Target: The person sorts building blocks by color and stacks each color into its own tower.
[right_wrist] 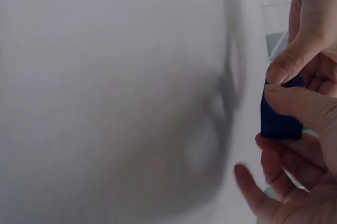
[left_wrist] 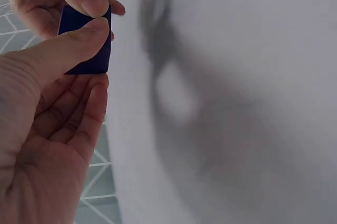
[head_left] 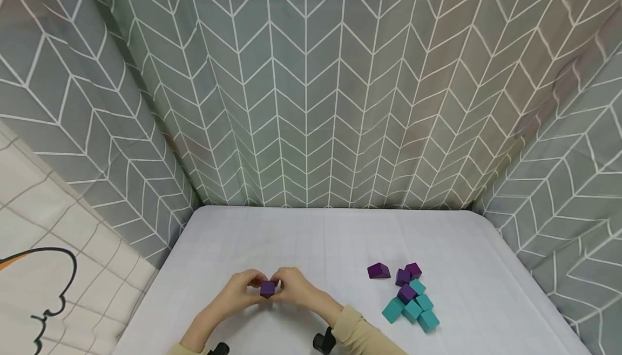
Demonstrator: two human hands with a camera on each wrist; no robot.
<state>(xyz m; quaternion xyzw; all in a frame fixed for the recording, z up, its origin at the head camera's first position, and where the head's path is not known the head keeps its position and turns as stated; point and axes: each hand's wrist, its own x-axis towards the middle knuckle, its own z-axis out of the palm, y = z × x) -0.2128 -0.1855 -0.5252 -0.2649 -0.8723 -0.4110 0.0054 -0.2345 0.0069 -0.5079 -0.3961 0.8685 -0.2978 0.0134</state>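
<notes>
Over the left half of the white-covered table, my left hand (head_left: 238, 291) and right hand (head_left: 295, 289) meet at a small purple block (head_left: 268, 289). Both hands pinch it between thumb and fingers, one from each side. In the left wrist view the block (left_wrist: 96, 65) looks dark blue and flat-faced, with both thumbs lying across its near face. From the right wrist, the block's lower part (right_wrist: 281, 124) shows beneath the right thumb, and the lower fingers spread loosely below it. Part of the block is hidden behind the thumbs.
To the right, a loose cluster holds several teal cubes (head_left: 428, 321) and purple blocks (head_left: 406, 293). A purple wedge-like piece (head_left: 379, 271) lies apart, to the cluster's upper left. Patterned curtains (head_left: 320, 101) hang behind and beside the table (head_left: 330, 236).
</notes>
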